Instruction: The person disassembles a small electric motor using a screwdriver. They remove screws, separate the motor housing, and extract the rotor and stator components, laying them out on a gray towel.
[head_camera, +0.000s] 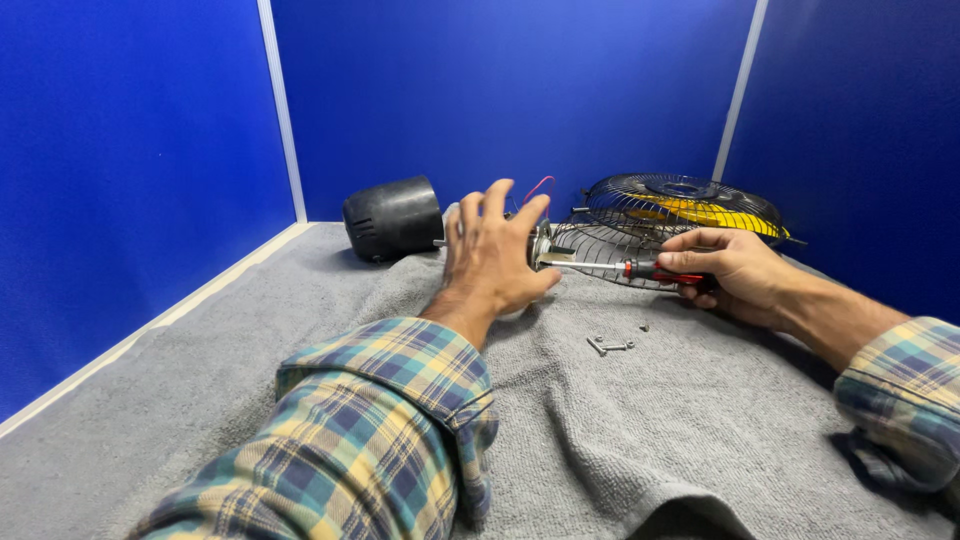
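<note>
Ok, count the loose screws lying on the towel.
3 visible: two screws lie together on the grey towel near the right hand, one smaller screw just beyond. Others may be hidden under the hands.

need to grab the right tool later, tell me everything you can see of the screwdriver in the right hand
The screwdriver has a red and black handle and a thin, shiny metal shaft. It lies nearly level, pointing to the person's left. The right hand grips the handle, fingers curled over the top. The tip reaches the metal hub at the back of the wire fan guard, right beside the left hand. The tip's shape is too small to tell. It is held above the grey towel, not resting on it.
</note>
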